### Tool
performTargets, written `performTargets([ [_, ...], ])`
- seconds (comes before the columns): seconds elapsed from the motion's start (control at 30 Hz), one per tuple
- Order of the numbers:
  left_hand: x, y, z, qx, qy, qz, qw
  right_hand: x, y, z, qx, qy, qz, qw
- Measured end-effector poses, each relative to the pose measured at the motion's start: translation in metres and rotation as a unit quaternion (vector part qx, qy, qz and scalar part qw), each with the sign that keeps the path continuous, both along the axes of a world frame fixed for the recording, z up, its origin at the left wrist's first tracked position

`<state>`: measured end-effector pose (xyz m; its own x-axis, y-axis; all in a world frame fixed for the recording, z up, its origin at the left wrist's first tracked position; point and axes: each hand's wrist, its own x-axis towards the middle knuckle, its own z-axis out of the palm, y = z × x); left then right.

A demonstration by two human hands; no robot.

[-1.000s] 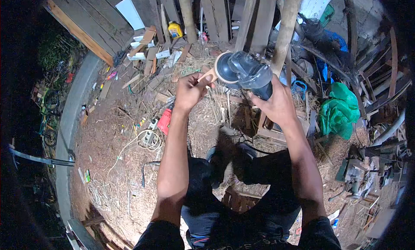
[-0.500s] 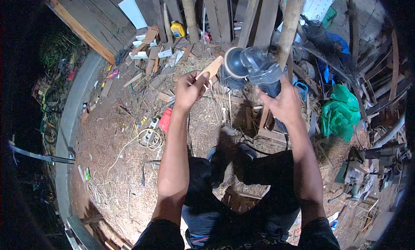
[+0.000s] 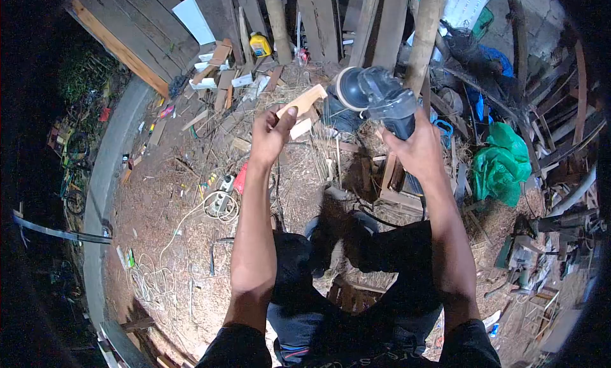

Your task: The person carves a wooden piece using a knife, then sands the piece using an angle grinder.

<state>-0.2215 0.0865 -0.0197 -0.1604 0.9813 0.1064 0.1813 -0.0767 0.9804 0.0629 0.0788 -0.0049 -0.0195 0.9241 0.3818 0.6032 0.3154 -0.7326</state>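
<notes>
With the left hand (image 3: 270, 135), up at eleven o'clock, clamped down on a pale wooden piece (image 3: 304, 104), pinching it between thumb and curled fingers! Held that wood right by twelve o'clock and angled its free end out toward two. Over on the other side, between two and three, wrapped the right hand (image 3: 417, 150) firmly around the dark handle (image 3: 400, 126) of a power tool (image 3: 385, 100). Could not see the right fingers clearly, tucked mostly behind that handle. Set the tool at one o'clock, tipped its round disc (image 3: 351, 88) toward nine, and held disc and wood near each other, just apart, not touching!

Down on the littered ground (image 3: 146, 209) at nine, spotted a white power strip (image 3: 222, 197) and, just beside it, a red object (image 3: 240, 179), partly hidden by the left forearm (image 3: 254, 234). At eight, found a tangle of pale cord (image 3: 153, 285). Across at three, caught a crumpled green plastic sheet (image 3: 503, 167). Up top at twelve, met upright boards (image 3: 328, 24), then, nearer eleven, picked out a yellow bottle (image 3: 259, 45) by a round post (image 3: 278, 24).
</notes>
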Motion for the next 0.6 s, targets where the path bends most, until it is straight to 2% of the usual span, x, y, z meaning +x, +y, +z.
performTargets([
  [0.07, -0.002, 0.001, 0.001, 0.0, -0.017, 0.002, 1.0, 0.0, -0.002, 0.001, 0.006, 0.009, 0.0, 1.0],
  [0.2, 0.005, 0.002, 0.001, -0.018, 0.034, 0.007, 0.999, -0.007, -0.014, 0.016, -0.024, 0.012, 0.012, 1.0],
  [0.27, 0.006, 0.006, -0.003, -0.022, 0.023, 0.009, 0.999, -0.009, -0.008, -0.002, 0.02, 0.007, 0.036, 0.999],
  [0.3, 0.008, 0.006, -0.004, -0.003, 0.027, 0.002, 1.0, -0.011, -0.007, -0.006, 0.041, 0.005, 0.048, 0.998],
  [0.37, 0.01, 0.007, -0.009, 0.035, 0.036, -0.013, 0.999, -0.013, -0.008, -0.006, 0.01, 0.012, 0.051, 0.999],
  [0.47, 0.004, 0.008, -0.018, 0.035, 0.124, -0.035, 0.991, -0.015, -0.008, -0.006, 0.012, 0.017, 0.049, 0.999],
  [0.6, -0.002, 0.008, -0.016, 0.028, 0.05, -0.014, 0.998, -0.01, -0.008, 0.005, -0.011, 0.013, 0.015, 1.0],
])
